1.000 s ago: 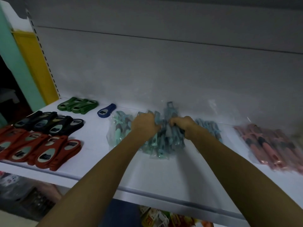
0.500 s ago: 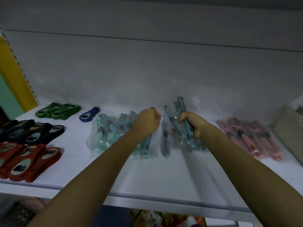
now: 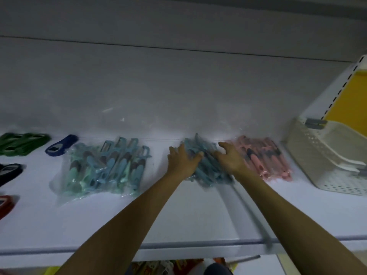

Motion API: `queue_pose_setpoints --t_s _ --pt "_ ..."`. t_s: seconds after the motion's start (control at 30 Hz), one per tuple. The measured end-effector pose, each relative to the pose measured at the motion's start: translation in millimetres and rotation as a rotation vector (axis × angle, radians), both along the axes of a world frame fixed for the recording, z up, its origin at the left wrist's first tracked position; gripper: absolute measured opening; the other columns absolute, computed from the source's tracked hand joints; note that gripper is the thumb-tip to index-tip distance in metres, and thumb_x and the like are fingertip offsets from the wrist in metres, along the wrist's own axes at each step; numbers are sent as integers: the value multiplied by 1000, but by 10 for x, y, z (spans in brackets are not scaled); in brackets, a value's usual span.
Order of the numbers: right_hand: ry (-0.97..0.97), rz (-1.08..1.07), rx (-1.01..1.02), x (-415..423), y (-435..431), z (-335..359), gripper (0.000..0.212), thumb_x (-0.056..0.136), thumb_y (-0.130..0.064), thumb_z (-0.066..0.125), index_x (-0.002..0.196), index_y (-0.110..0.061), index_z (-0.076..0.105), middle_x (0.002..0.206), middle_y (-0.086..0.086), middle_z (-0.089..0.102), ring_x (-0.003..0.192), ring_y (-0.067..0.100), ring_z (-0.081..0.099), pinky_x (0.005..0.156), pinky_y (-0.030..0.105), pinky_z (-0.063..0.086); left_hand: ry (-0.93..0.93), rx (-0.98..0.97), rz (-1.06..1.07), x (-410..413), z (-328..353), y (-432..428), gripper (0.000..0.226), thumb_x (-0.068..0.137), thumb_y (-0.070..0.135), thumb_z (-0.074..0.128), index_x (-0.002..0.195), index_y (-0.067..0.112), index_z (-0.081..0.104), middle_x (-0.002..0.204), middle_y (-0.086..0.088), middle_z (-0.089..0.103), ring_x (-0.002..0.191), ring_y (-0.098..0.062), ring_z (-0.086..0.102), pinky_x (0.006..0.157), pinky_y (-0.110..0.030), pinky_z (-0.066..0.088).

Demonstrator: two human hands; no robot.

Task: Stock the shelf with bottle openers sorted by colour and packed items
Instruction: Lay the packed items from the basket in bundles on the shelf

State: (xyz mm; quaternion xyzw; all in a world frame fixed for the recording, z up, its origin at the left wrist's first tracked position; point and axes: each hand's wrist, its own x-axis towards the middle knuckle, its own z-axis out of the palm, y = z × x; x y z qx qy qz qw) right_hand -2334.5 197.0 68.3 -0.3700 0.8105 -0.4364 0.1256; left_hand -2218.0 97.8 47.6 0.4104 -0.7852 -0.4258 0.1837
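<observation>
On the white shelf [image 3: 198, 213] lies a pile of blue packed items [image 3: 207, 169] in clear wrappers. My left hand [image 3: 183, 162] rests on its left side with the fingers spread. My right hand [image 3: 231, 159] lies flat on its right side, also spread. Neither hand grips a pack. A larger pile of mint and light-blue packed items [image 3: 105, 167] lies to the left, apart from the blue pile. Pink packed items [image 3: 267, 157] lie just right of my right hand. A single dark blue bottle opener [image 3: 61, 144] and green bottle openers [image 3: 21, 142] sit at the far left.
A black opener [image 3: 10, 171] and a red opener [image 3: 5, 203] show at the left edge. A cream perforated basket [image 3: 327, 155] stands at the right end of the shelf, next to a yellow side panel [image 3: 351, 100]. The grey back wall rises behind the piles.
Both hands pulled a bunch of blue packs out of the mixed pile and carried it right. The bunch now lies beside the pink packs, and both fists have opened flat on it.
</observation>
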Motion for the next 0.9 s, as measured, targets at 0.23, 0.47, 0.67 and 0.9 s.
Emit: queue_pose_setpoints --t_s 0.23,0.47,0.67,0.9 --pt "-371 -38 -301 38 -54 -191 21 97 -6 44 105 -20 57 97 -9 64 86 5 63 75 19 55 133 -149 -288 -239 -3 38 64 87 3 56 144 17 30 156 -11 16 140 -27 26 113 -32 28" --pt "-544 -202 -490 112 -117 -294 27 99 -16 40 106 -14 66 115 10 65 107 27 62 96 46 50 66 -503 -466 66 -108 -70 73 86 66 40 147 32 22 158 8 -4 146 -23 -5 118 -40 8" --pt "-359 -46 -113 101 -284 -201 62 96 -58 31 120 -11 63 122 11 63 108 24 60 101 40 45 -139 -682 -666 149 -297 -142 82 84 65 48 149 22 19 159 -1 4 146 -23 -4 119 -43 7" --pt "-100 137 101 88 -241 2 41 99 -42 41 106 -10 67 112 14 67 108 30 61 99 41 45 -294 -796 -658 137 -145 -220 89 84 71 38 151 20 9 159 1 3 146 -18 -7 117 -50 -6"
